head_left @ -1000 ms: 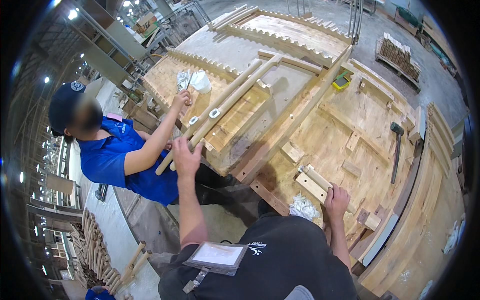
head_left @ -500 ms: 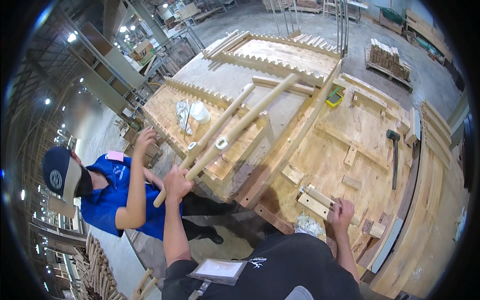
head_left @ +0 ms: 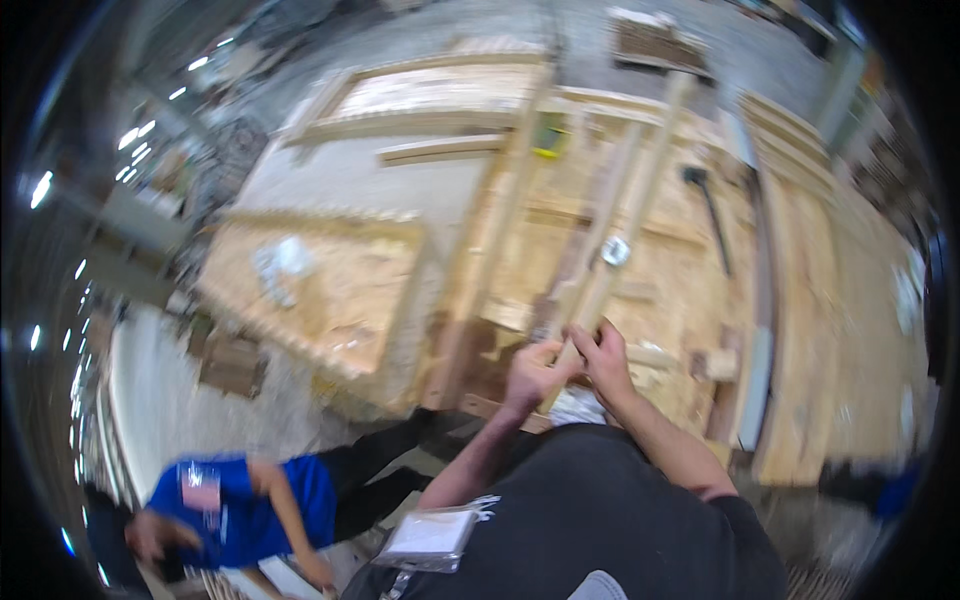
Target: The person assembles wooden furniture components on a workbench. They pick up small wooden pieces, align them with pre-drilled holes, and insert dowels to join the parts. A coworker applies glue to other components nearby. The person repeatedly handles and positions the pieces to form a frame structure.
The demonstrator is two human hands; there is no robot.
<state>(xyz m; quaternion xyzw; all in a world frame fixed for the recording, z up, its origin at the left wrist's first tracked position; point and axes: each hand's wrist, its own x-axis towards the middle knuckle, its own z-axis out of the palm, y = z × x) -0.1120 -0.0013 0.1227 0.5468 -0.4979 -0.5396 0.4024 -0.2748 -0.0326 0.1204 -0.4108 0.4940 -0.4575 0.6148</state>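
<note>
Two long pale wooden poles, a right one (head_left: pixel 650 175) and a left one (head_left: pixel 611 200), slant away from me over the workbench (head_left: pixel 510 230). My left hand (head_left: pixel 538 378) is closed around their near part. Close beside it, my right hand (head_left: pixel 606 368) has its fingers pressed on the same poles. A bright round spot (head_left: pixel 615 250), perhaps a hole or fitting, shows on the right pole. Motion blur hides the exact finger contact. White crumpled material (head_left: pixel 577 405) lies just below my hands.
A black mallet (head_left: pixel 712 220) lies on the bench's right part, and a green-yellow tool (head_left: pixel 549 138) at its far side. Left stands a wooden panel (head_left: pixel 350 315) with white items on it. A co-worker in a blue shirt (head_left: pixel 300 495) is at lower left.
The poles have swung right, from beside the co-worker to over the workbench. My right hand has left the wooden piece on the bench and joined my left hand on the poles. The view has turned.
</note>
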